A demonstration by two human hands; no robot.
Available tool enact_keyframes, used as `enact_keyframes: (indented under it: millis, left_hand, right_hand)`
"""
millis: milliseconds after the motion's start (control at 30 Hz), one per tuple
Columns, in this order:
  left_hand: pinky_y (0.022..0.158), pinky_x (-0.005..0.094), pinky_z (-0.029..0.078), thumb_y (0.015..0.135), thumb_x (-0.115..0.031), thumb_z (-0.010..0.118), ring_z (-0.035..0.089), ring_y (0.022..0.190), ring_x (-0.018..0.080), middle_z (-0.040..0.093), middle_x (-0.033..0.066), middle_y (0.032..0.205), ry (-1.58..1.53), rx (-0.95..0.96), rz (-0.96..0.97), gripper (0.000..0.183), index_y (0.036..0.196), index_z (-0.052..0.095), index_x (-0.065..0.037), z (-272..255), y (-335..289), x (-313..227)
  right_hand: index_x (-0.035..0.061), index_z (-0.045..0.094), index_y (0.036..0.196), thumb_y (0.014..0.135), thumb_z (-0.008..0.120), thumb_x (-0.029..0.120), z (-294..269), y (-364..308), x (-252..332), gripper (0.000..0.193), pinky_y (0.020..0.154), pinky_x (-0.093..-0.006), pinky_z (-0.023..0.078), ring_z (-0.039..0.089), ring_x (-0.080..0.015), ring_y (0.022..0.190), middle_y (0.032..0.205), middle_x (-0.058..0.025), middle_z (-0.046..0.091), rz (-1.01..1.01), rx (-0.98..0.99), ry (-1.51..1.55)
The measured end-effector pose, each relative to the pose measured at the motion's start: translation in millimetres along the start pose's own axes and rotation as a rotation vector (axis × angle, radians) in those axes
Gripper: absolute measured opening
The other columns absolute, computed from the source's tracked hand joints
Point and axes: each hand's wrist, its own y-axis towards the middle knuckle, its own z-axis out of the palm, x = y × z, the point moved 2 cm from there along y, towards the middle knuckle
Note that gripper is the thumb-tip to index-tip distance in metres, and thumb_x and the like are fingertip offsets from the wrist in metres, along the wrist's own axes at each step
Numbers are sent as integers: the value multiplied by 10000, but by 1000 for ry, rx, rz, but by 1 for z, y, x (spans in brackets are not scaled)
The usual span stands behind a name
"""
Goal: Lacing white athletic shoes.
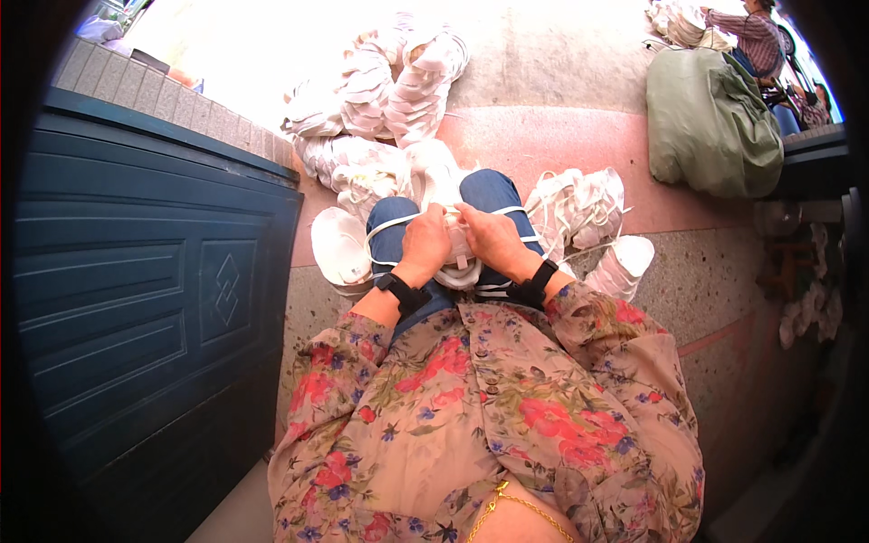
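Observation:
A white shoe rests between my knees, in the gap of the blue jeans. My left hand is closed in a pinch at the shoe's lacing. Close beside it, my right hand also pinches there, fingertips nearly meeting the left ones. A white shoelace loops out over the left knee, and more of it crosses the right knee. The pinched part of the lace is mostly hidden by my fingers. Each wrist wears a black band.
Piles of nested white shoe uppers lie ahead, with a laced pile at my right. Stacked white pieces stand by my left knee. A dark blue door borders the left. A green sack and a seated person are far right.

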Motion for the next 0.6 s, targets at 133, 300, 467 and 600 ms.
enact_keyframes:
  millis: [133, 300, 467, 600]
  left_hand:
    - [630, 434, 484, 774, -69, 490, 605, 722, 378, 607, 233, 757, -129, -24, -56, 223, 972, 543, 18, 12, 7, 14]
    - [642, 417, 482, 742, -108, 583, 604, 688, 346, 615, 174, 726, -634, 202, -423, 319, 1035, 543, 8, 4, 4, 8]
    - [652, 395, 474, 735, -155, 631, 578, 684, 347, 609, 156, 759, 28, -50, 194, 365, 1067, 545, -31, -3, 7, -3]
    - [670, 408, 473, 770, -229, 617, 592, 719, 352, 626, 171, 791, -33, 152, 335, 311, 1025, 597, -50, -14, 18, -11]
  right_hand:
    - [69, 469, 1142, 738, 536, 36, -3, 4, 2, 412, 639, -383, 484, 608, -316, 771, 870, -122, 630, -21, 35, 3]
    - [9, 509, 1072, 760, 589, 131, 5, 15, -17, 345, 685, -360, 474, 605, -302, 786, 843, -166, 612, 80, 26, 346]
    - [-21, 542, 986, 783, 614, 137, 9, 21, -30, 267, 744, -262, 442, 533, -132, 827, 864, -60, 578, 248, 55, 582]
    - [22, 515, 1034, 795, 612, 144, -47, 23, -13, 285, 437, -185, 349, 455, -36, 589, 778, 7, 531, 506, 139, 1085]
